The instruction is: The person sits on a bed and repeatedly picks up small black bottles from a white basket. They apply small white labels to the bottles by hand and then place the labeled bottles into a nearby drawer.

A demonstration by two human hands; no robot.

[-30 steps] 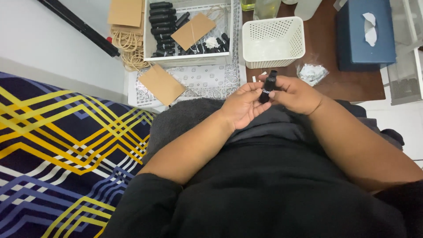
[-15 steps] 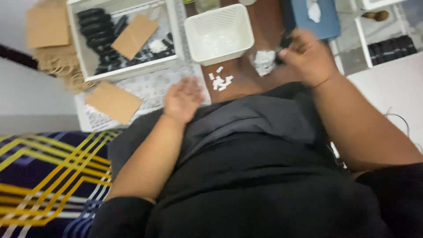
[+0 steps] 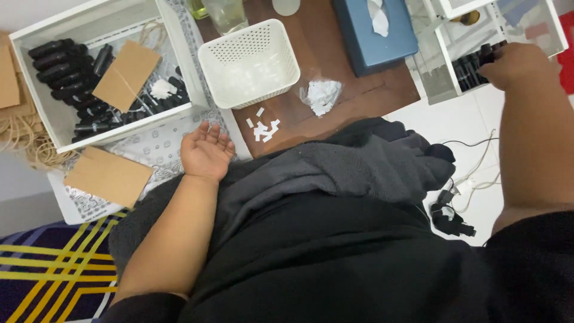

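We are closing our right hand around a small black tube at a clear bin of black tubes off the counter's right end, seemingly mid-placement; our left hand is lying open and empty near white paper scraps. Setting it down neatly calls for easing the grip among its neighbours.

Even, bright indoor light, soft shadows only. Slight motion blur near right hand grip, at frame edge. Glare on white floor below it. Centre sharp.
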